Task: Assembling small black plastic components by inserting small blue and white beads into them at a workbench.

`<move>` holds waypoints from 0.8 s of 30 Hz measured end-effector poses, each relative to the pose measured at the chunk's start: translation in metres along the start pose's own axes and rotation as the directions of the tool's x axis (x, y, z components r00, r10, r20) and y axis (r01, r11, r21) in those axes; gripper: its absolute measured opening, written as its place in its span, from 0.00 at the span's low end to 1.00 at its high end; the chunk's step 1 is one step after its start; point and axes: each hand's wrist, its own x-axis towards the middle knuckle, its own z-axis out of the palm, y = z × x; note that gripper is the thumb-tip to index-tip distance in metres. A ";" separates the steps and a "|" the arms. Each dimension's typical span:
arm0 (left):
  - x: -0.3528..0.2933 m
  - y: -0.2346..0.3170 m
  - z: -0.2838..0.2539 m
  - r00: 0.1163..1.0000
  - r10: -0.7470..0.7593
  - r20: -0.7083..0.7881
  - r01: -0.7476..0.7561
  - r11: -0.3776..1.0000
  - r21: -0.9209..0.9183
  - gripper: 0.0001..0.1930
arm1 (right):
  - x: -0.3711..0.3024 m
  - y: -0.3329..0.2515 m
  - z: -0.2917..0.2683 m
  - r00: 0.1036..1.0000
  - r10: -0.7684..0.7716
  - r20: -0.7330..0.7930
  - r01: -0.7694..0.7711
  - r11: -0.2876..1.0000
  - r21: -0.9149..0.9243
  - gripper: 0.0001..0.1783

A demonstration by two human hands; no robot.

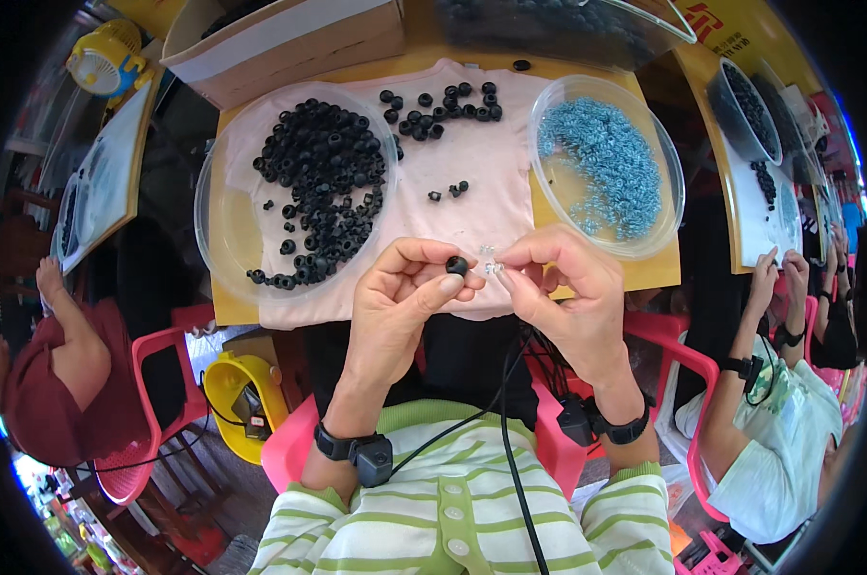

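Note:
Between the thumb and fingers of my left hand is a round black bead-like piece. Close by on its right, my right hand pinches small clear plastic pieces at its fingertips. The two hands are held near each other over the table's near edge. To the left, a clear round tray holds many black round pieces, some with holes showing. On the right, another clear round tray carries a heap of small bluish clear pieces.
More loose black pieces lie on the pink cloth. A cardboard box and a clear bin stand at the back. A yellow bucket sits low left. People sit at tables on both sides; cables hang before me.

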 end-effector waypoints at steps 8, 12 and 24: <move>-0.004 0.000 0.002 0.999 0.051 0.013 -0.051 0.997 0.049 0.12 | 0.000 -0.010 0.004 0.991 -0.133 0.032 0.136 0.982 -0.131 0.08; -0.007 -0.002 0.001 0.999 0.021 0.033 -0.023 0.998 0.066 0.13 | -0.001 -0.012 0.003 0.980 -0.186 0.066 0.196 0.956 -0.217 0.10; -0.002 -0.007 -0.006 0.994 -0.094 0.064 0.108 0.956 -0.272 0.11 | -0.002 -0.003 0.014 0.894 -0.430 0.129 0.446 0.818 -0.363 0.20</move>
